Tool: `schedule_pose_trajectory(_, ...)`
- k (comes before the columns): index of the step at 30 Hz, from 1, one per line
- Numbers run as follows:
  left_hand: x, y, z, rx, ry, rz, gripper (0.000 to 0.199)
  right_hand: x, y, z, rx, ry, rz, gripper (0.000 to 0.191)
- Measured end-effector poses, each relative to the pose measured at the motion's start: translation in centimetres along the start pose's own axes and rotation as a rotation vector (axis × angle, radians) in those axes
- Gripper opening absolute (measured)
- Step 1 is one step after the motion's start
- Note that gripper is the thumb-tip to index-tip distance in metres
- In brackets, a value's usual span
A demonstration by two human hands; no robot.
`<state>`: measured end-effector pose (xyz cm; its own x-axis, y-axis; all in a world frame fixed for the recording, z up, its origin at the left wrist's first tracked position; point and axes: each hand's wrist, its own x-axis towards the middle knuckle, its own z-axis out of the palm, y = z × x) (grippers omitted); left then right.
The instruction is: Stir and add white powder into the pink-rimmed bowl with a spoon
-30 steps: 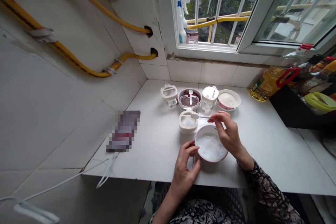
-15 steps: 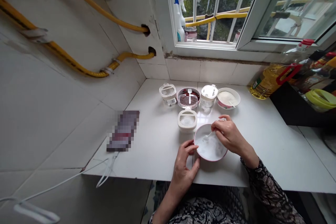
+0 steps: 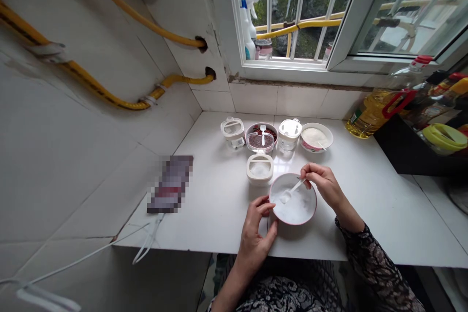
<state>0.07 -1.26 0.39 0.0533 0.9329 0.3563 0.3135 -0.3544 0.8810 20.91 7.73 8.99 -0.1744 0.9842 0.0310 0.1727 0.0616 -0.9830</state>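
A white bowl (image 3: pixel 305 212) with a thin red rim stands near the counter's front, with white grains or powder inside. My left hand (image 3: pixel 257 229) grips its left side, fingers at the rim and thumb lower down. Between the fingertips of my right hand (image 3: pixel 321 183) is the handle of a small white spoon (image 3: pixel 297 185). The spoon's head, carrying some of the white stuff, is over the left part of the bowl. Just behind the bowl stands a clear container (image 3: pixel 260 169) with a cream lid frame, its lid flipped up and white contents inside.
Farther back are a lidded jar (image 3: pixel 233 131), a bowl of dark red contents (image 3: pixel 273 129), another clear jar (image 3: pixel 288 139) and a flowered bowl (image 3: pixel 314 147) of white grains. An oil bottle (image 3: pixel 361 117) and black box (image 3: pixel 395 148) stand right. A blurred phone-like object (image 3: pixel 171 183) lies left.
My right hand has moved slightly right and up from over the bowl. More of the spoon shows now, its head raised with white stuff on it. My left hand stays on the bowl.
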Motion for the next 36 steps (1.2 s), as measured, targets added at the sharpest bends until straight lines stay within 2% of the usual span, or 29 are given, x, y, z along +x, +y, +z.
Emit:
schedule_pose_trajectory(4,0.0,0.0,0.0,-0.004,0.001,0.007,0.031,0.3,0.0,-0.1,0.134,0.026,0.040,0.013)
schedule_pose_trajectory(10,0.0,-0.1,0.1,-0.014,-0.001,-0.005,0.030,0.5,0.2,0.1,0.200,0.054,0.067,0.010)
schedule_pose_trajectory(16,0.0,-0.1,0.1,-0.027,0.003,0.001,0.030,0.9,0.4,0.8,0.230,0.126,0.024,0.010)
schedule_pose_trajectory(20,0.0,-0.1,0.2,-0.027,0.003,-0.005,0.030,0.8,-0.4,2.1,0.069,0.237,-0.129,0.013)
schedule_pose_trajectory(23,0.0,0.0,0.1,-0.036,0.004,-0.004,0.031,0.6,-1.0,3.2,-0.187,0.286,-0.376,0.011)
schedule_pose_trajectory(26,0.1,0.0,0.1,-0.043,0.004,-0.010,0.031,0.7,-1.1,4.0,-0.486,0.195,-0.652,0.019)
schedule_pose_trajectory(28,0.0,0.0,0.1,-0.047,0.003,-0.012,0.032,0.8,-1.0,4.3,-0.612,0.126,-0.742,0.025)
schedule_pose_trajectory(32,0.0,0.0,0.1,-0.046,0.000,-0.005,0.034,0.6,-1.2,3.9,-0.604,0.175,-0.746,0.025)
schedule_pose_trajectory(36,0.1,0.1,0.0,-0.035,0.003,0.003,0.034,0.0,-1.5,2.2,-0.434,0.271,-0.607,0.017)
